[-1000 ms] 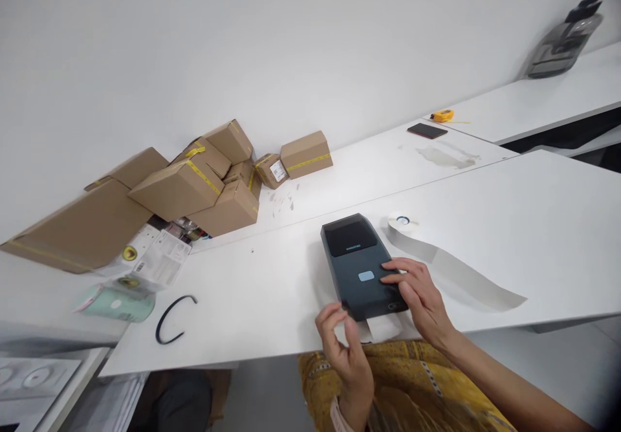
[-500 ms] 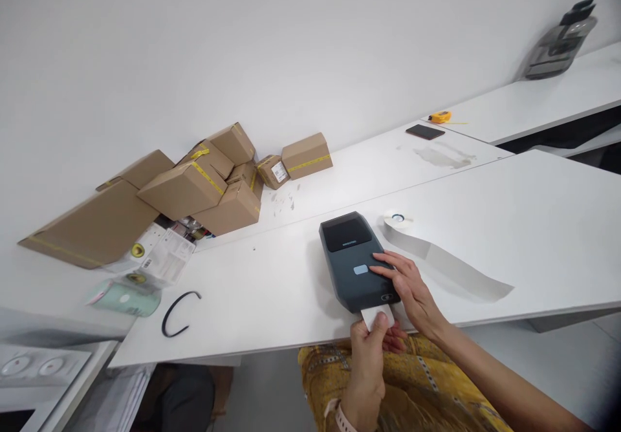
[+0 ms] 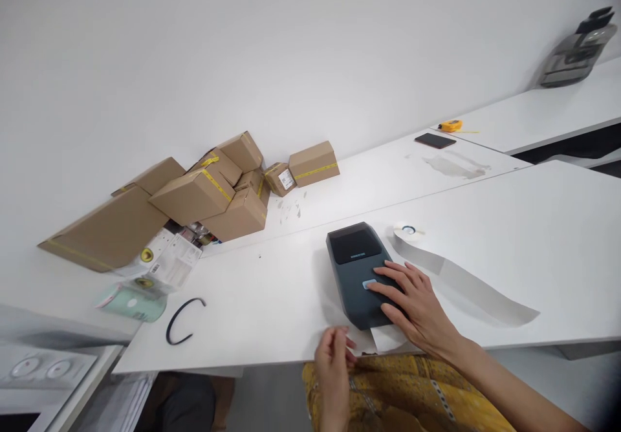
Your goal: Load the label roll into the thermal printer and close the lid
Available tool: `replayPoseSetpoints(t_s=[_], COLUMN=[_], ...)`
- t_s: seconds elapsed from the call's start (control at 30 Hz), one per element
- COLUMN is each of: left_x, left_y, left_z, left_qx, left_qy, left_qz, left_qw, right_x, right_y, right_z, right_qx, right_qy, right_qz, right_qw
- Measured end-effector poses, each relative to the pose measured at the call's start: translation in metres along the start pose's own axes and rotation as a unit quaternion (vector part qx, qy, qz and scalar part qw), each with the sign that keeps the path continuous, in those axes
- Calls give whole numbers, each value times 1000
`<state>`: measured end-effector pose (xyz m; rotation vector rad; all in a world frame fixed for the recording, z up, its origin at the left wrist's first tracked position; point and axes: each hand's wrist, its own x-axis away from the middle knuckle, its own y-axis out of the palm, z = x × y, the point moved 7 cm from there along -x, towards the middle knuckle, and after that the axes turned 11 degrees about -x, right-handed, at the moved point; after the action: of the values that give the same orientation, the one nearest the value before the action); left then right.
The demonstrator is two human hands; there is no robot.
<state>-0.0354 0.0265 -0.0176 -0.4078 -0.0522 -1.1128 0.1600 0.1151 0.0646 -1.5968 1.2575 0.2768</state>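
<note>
Printer [image 3: 358,274] under right hand [image 3: 422,304], fingers [image 3: 395,293] spread wide; left hand [image 3: 333,359] curled nearby, hold unclear.

We wear a mustard-yellow garment [image 3: 388,396] with pale, dark-marked bands [image 3: 442,400]; our left hand [image 3: 334,364], right hand [image 3: 413,299] and right forearm [image 3: 499,375] are bare.

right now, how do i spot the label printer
On the white table, find the person's right hand. Partly beneath it sits the label printer, a boxy, dark blue-grey device with a black window and pale blue button. Its dark body sets it apart from the pale paper roll beside it.
</note>
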Motion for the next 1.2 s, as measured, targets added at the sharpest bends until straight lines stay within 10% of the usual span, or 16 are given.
replayPoseSetpoints(t_s=[0.13,0.67,1.0,1.2], left_x=[-10,0,-49,-112], left_y=[-18,25,2,12], left_z=[22,54,129,120], left_qx=[32,25,97,-42], left_qy=[56,139,252,197], left_qz=[101,16,75,85], left_qw=[993,990,960,976], right_x=[0,29,-94,-164], right_y=[2,-1,-37,-47], right_z=[-2,28,20,41], right_qx=[32,-236,-208,-166], right_qy=[-1,231,76,115], right_qz=[7,65,92,113], right_qw=[999,942,971,973])
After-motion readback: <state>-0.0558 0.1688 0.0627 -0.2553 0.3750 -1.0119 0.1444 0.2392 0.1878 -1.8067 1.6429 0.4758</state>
